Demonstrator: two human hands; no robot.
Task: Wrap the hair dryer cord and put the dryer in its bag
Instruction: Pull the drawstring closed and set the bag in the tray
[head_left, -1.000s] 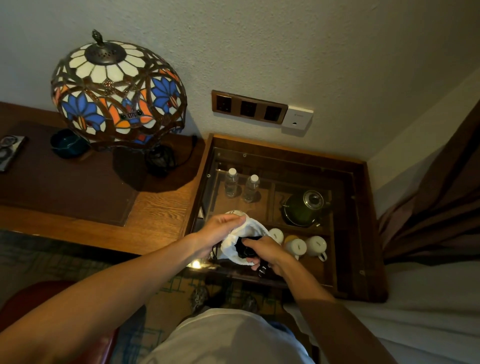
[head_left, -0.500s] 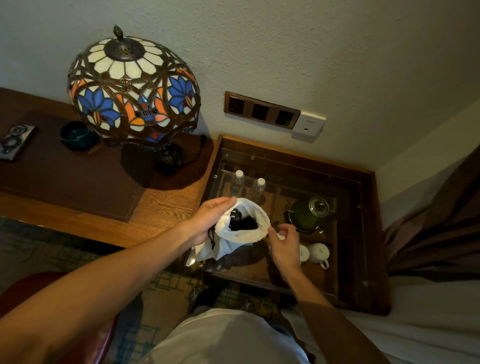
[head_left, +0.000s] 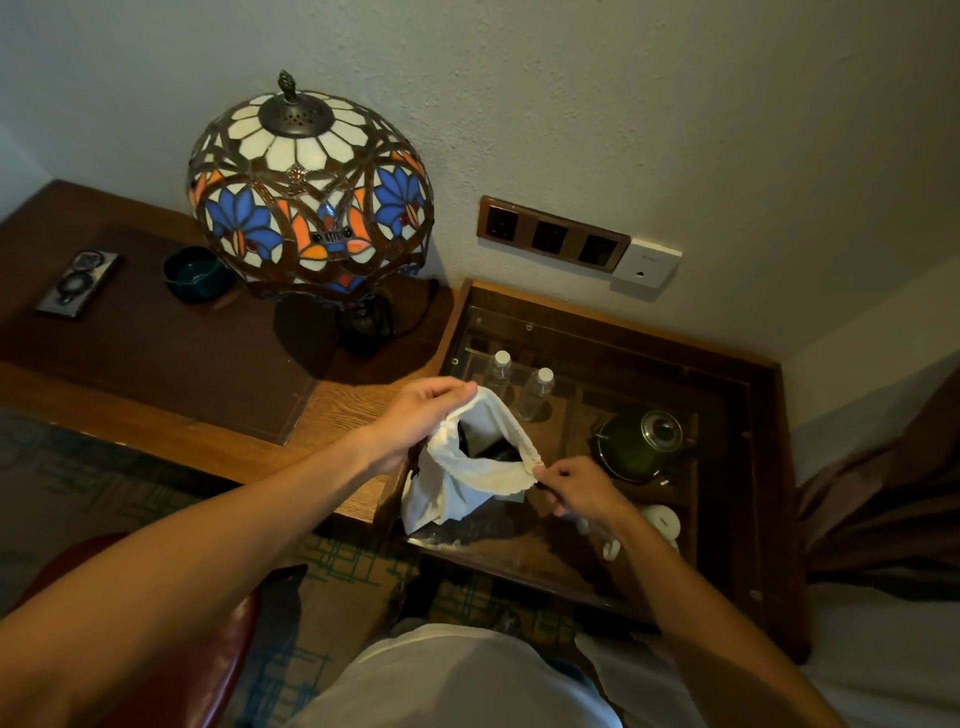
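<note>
your left hand (head_left: 415, 415) pinches the far rim of the white drawstring bag (head_left: 457, 493) and your right hand (head_left: 576, 491) pinches the near rim, pulling apart, likely to keep the mouth open and check the load. the black hair dryer (head_left: 480, 441) sits down inside the bag, only its dark top visible; whether the cord is wrapped cannot be told. the bag hangs just above the glass-topped side table (head_left: 727, 374), so judged stage: dryer in, mouth not yet drawn closed.
</note>
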